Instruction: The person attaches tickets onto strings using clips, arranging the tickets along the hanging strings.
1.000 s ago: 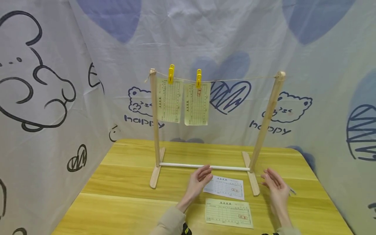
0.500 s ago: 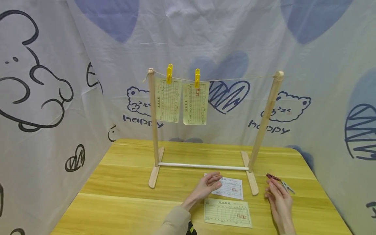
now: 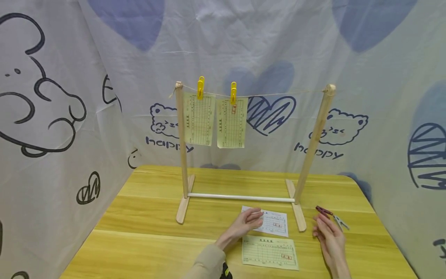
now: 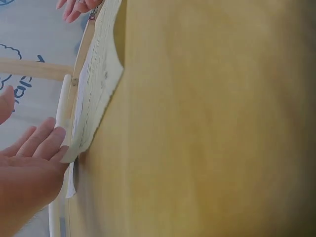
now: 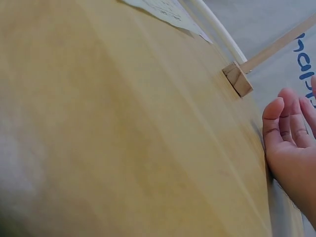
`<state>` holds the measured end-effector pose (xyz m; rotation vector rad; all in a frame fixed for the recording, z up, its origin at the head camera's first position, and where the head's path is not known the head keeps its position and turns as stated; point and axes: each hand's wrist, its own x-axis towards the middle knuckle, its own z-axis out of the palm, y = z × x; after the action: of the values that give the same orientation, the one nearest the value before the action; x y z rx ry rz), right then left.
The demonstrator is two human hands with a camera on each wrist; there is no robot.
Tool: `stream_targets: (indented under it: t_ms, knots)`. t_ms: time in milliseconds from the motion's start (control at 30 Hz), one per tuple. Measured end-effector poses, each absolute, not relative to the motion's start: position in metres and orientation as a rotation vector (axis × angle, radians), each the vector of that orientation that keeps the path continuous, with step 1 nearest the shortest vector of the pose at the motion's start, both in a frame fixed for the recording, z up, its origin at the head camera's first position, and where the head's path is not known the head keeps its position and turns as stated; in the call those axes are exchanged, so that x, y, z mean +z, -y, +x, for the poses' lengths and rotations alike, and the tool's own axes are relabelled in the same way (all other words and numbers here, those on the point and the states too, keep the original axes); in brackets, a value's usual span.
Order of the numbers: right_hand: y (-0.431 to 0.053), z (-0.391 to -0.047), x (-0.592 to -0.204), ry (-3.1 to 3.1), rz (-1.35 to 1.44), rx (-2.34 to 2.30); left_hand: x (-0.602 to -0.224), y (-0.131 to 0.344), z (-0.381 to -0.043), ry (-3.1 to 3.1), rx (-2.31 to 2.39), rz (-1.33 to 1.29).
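Note:
My left hand [image 3: 244,224] hovers with relaxed fingers over the left part of a white printed slip [image 3: 275,224], hiding some of it. A yellow-green printed slip [image 3: 270,252] lies nearer me; its edge curls up in the left wrist view. To the right, my right hand [image 3: 331,238] has loosely bent fingers and holds nothing. Just beyond its fingertips lie a dark red clothespin [image 3: 324,211] and a grey clothespin [image 3: 340,222]. Two more yellow-green slips, a left one [image 3: 199,122] and a right one [image 3: 231,126], hang under yellow clothespins [image 3: 200,88].
A wooden stand rises from the table [image 3: 139,217]. Its left post [image 3: 182,143] and right post [image 3: 315,143] carry a thin string [image 3: 278,94], and a white rod [image 3: 240,197] joins them low down. A printed curtain [image 3: 122,77] hangs behind.
My left hand has moved right, farther over the white slip. My right hand has drawn back a little toward me, and both loose clothespins now show. Over the last half second little changes.

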<state>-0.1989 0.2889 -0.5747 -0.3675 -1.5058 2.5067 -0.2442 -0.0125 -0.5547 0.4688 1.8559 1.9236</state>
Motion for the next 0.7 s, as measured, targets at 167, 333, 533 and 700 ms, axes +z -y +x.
stream_targets:
  t_ms: [167,333,533,700]
  knots:
    - [-0.29,-0.199,-0.575,1.551,-0.388,2.508,-0.558,0.017,-0.244,-1.874,1.906,0.464]
    - [-0.291,-0.198,-0.576,1.547,-0.371,2.537,-0.558,0.025,-0.244,-1.893,1.897,0.467]
    - [-0.291,-0.196,-0.575,1.551,-0.377,2.56,-0.559,0.039,-0.244,-1.894,1.897,0.458]
    - [-0.291,-0.195,-0.575,1.554,-0.379,2.565,-0.557,0.054,-0.242,-1.901,1.877,0.452]
